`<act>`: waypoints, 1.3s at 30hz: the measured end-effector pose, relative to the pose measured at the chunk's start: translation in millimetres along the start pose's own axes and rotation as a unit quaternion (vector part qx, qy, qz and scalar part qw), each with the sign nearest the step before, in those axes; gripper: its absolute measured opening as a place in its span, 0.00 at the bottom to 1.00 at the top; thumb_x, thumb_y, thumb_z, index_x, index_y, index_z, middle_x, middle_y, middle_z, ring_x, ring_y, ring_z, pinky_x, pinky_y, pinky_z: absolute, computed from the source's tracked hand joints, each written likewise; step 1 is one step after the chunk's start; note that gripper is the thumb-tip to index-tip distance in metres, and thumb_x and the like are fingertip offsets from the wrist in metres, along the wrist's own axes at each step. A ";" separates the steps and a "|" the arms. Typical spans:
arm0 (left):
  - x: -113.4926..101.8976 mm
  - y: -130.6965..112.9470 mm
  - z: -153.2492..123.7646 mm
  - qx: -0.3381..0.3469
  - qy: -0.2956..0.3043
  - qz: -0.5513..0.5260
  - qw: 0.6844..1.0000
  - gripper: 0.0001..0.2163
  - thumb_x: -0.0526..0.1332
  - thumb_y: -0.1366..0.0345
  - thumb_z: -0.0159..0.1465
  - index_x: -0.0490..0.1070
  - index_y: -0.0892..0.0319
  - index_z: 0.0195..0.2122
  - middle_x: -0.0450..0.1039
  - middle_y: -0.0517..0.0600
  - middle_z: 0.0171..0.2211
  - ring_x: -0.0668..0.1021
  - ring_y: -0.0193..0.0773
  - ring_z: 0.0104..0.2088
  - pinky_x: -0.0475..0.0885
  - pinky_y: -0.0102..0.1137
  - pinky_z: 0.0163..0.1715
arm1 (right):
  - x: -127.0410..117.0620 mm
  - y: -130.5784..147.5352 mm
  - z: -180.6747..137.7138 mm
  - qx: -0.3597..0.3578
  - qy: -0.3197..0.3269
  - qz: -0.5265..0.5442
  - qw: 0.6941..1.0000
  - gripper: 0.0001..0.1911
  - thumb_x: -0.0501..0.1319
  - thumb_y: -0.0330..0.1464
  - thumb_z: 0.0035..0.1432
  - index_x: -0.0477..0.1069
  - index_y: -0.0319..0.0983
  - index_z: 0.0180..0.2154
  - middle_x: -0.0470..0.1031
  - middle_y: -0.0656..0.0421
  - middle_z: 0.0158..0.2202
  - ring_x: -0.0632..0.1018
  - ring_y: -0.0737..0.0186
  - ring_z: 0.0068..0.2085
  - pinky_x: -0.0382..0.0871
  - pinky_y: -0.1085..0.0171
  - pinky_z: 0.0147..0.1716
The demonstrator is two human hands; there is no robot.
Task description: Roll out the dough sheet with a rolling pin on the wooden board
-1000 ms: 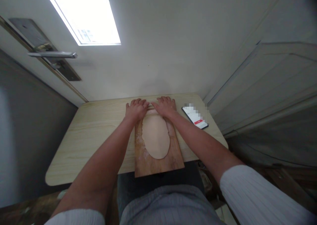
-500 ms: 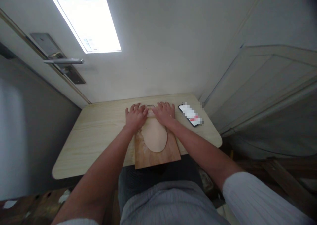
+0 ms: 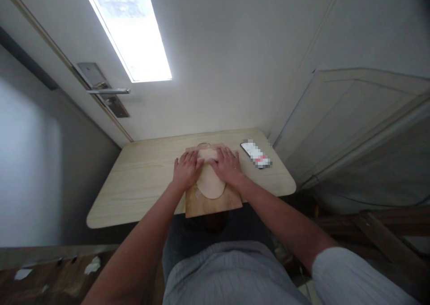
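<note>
A flat, pale oval of dough (image 3: 211,184) lies on a wooden board (image 3: 208,208), which slightly overhangs the near table edge. Across the dough's far part is a pale bar (image 3: 207,154) that looks like a rolling pin, mostly covered by my hands. My left hand (image 3: 188,168) rests palm down on its left side, fingers over it and thumb pointing inward. On the other side my right hand (image 3: 228,164) bears on it the same way. The bar's ends are hidden beneath the hands. A thin metal ring (image 3: 204,143) shows at the board's far edge.
A phone (image 3: 255,154) lies right of the board on the light wood table (image 3: 144,175). Behind the table stands a white door (image 3: 208,103) with a metal handle (image 3: 109,91) and a bright window (image 3: 141,49). A wall panel (image 3: 346,117) closes in on the right.
Both hands have drawn back slightly toward me along the board with the bar, exposing more of the board's far edge. The camera view has shifted a little.
</note>
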State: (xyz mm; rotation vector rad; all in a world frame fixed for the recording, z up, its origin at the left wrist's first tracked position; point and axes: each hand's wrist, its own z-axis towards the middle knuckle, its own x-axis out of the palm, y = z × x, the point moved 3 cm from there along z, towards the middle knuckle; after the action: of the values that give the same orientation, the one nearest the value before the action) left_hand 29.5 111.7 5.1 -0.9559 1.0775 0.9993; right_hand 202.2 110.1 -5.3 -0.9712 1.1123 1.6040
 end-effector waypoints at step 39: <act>0.8 -3.0 26.1 -0.057 -0.018 -0.010 0.998 0.23 0.41 0.52 0.73 0.66 0.51 0.61 0.64 0.57 0.66 0.64 0.54 0.66 0.57 0.64 0.63 | -1.6 -4.0 30.3 0.057 0.001 -0.004 0.998 0.31 0.47 0.52 0.71 0.70 0.38 0.58 0.71 0.45 0.61 0.65 0.41 0.63 0.49 0.35 0.63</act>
State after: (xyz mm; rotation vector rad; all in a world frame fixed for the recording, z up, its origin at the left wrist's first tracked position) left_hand 38.7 135.8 10.0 -1.0356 0.9870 1.0669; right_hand 203.5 139.3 3.7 -0.9003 1.1867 1.5161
